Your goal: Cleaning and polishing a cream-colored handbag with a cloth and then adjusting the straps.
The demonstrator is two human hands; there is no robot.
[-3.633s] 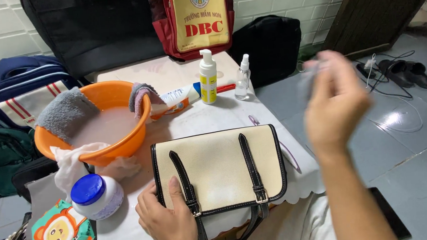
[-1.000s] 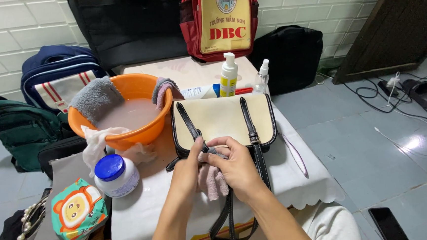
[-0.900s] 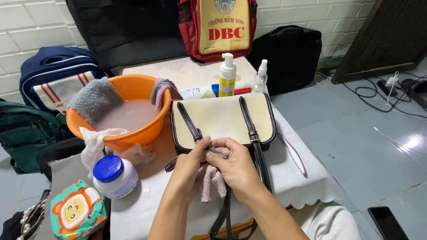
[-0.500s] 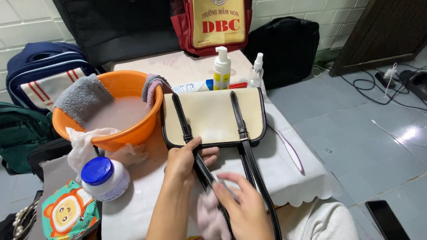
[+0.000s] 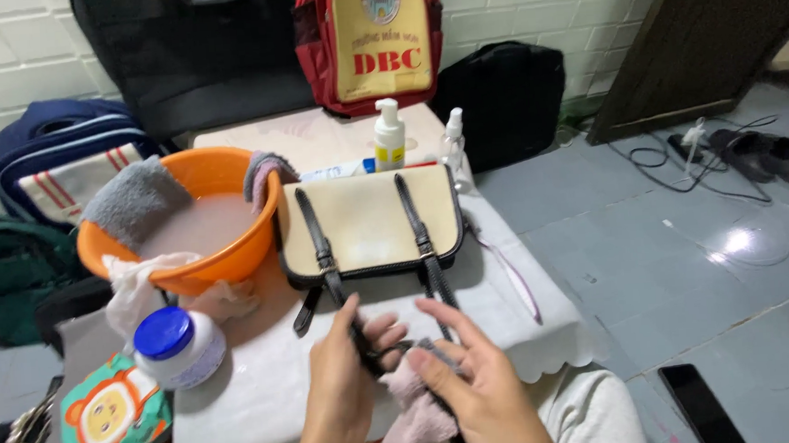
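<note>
Strap (black) now in left grip

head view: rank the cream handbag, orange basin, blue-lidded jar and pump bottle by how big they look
1. cream handbag and orange basin: too alike to rank
2. blue-lidded jar
3. pump bottle, though it stands farther from the camera, so its rank is unsure

Colourful cartoon wipes pack beside blue-lidded white jar.

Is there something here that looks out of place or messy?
Slightly messy: a grey towel and a pinkish cloth hang over the rim of the orange plastic basin of cloudy water, and a white rag droops down its outside. Nothing looks spilled or damaged.
</note>
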